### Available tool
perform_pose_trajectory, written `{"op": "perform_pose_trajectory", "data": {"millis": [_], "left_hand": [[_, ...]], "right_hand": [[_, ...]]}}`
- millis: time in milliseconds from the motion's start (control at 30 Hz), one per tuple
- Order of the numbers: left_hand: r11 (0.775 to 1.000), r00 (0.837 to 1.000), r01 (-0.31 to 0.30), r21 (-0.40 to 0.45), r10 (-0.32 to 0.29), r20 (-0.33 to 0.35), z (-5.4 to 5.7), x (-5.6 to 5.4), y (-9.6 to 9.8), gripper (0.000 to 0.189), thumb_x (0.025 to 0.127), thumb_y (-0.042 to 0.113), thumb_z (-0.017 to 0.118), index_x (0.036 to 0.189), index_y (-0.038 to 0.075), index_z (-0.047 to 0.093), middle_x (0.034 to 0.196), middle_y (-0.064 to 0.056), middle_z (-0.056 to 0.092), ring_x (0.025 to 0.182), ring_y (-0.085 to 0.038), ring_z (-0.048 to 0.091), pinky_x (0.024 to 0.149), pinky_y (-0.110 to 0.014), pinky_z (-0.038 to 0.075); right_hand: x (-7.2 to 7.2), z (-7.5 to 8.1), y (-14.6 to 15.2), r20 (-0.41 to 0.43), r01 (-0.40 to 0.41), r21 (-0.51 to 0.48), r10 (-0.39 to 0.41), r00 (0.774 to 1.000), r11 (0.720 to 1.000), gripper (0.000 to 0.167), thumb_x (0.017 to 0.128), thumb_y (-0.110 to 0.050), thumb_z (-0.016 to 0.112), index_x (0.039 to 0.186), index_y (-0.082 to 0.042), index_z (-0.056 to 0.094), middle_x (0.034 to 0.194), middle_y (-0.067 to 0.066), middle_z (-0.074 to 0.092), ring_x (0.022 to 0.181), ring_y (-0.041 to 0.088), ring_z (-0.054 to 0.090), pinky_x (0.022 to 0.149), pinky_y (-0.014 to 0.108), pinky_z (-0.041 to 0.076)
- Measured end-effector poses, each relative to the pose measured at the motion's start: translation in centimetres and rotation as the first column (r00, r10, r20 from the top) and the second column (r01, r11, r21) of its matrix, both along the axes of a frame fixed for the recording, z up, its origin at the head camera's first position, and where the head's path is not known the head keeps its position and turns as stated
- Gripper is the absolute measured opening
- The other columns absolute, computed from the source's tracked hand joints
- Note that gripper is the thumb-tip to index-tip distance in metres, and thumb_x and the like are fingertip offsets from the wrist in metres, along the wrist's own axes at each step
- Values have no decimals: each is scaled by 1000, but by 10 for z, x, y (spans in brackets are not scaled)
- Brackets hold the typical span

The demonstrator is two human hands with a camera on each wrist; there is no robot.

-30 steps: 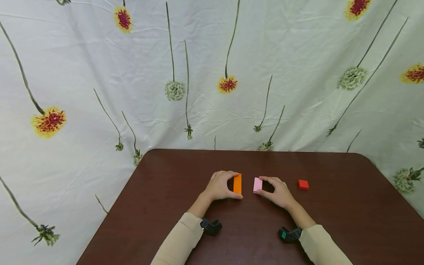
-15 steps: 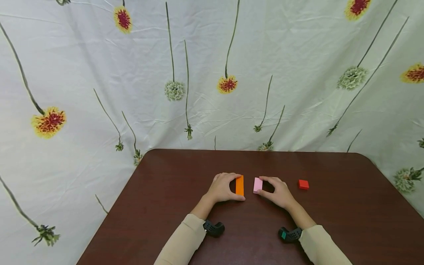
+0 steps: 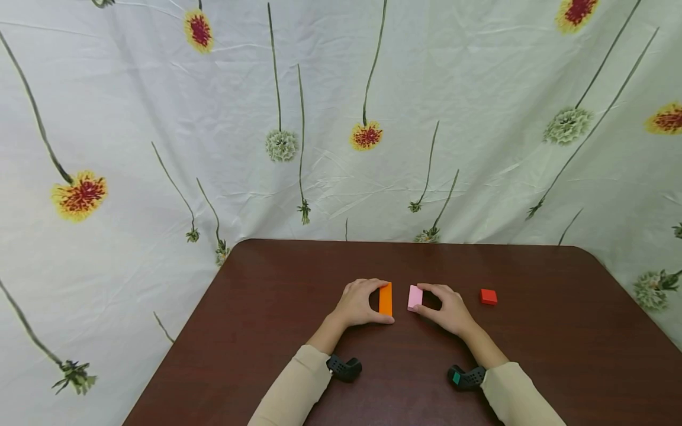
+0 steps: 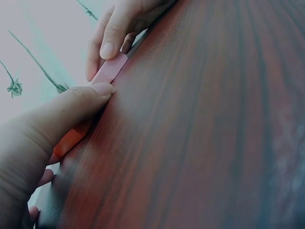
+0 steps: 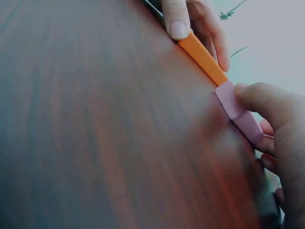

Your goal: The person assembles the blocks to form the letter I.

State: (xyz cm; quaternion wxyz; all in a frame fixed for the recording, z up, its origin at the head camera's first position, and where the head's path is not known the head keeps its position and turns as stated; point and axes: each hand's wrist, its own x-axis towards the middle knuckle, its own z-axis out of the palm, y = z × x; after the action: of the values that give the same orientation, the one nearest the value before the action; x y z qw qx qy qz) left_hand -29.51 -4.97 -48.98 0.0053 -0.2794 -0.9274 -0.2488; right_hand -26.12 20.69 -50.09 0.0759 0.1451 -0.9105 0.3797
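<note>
Right edge: your right hand (image 5: 288,121) grips the pink block (image 5: 232,102) | top: your left hand (image 5: 198,20) holds the orange block (image 5: 204,59)

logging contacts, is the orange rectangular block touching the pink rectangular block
No, the head view shows a strip of brown table between the orange block and the pink block.

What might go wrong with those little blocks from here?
If the left hand slides the orange block across the gap, it might bump the pink block in the right hand and turn it crooked. The right hand might also knock the red block, which no hand holds, if it swings outward.
</note>
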Motion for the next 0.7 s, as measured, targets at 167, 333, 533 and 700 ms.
{"op": "perform_pose_trajectory", "data": {"millis": [167, 333, 533, 700], "left_hand": [[1000, 1000, 9, 5, -9, 20, 0, 1, -1, 87, 72, 62, 75, 144, 22, 49, 144, -1, 50, 132, -27, 39, 111, -51, 23], [999, 999, 12, 37, -14, 50, 1, 1, -2, 74, 83, 59, 66, 144, 21, 49, 144, -1, 50, 131, -27, 39, 111, -52, 23], [999, 999, 19, 42, -21, 48, 0, 0, -2, 62, 91, 55, 58, 143, 21, 50, 145, 0, 49, 132, -28, 38, 111, -51, 21], [998, 999, 24, 55, -26, 37, 0, 0, -3, 56, 96, 51, 52, 142, 20, 51, 144, -2, 49, 132, -30, 39, 111, -53, 21]], "right_hand": [[1, 0, 0, 2, 2, 5, -2, 1000, 1000, 60, 84, -41, 74, 134, -11, 60, 132, 16, 57, 124, 38, 45, 100, 67, 29], [0, -1, 0, -2, 4, 6, -4, 1000, 1000, 60, 84, -41, 74, 134, -11, 60, 133, 16, 58, 124, 38, 46, 100, 67, 30], [0, 0, 0, 5, 8, 0, -8, 1000, 1000, 60, 84, -41, 75, 133, -11, 60, 133, 16, 57, 124, 39, 45, 99, 68, 30], [0, 0, 0, 0, 7, 1, -7, 1000, 1000, 60, 84, -42, 74, 133, -11, 60, 133, 16, 57, 124, 39, 45, 99, 68, 30]]}}
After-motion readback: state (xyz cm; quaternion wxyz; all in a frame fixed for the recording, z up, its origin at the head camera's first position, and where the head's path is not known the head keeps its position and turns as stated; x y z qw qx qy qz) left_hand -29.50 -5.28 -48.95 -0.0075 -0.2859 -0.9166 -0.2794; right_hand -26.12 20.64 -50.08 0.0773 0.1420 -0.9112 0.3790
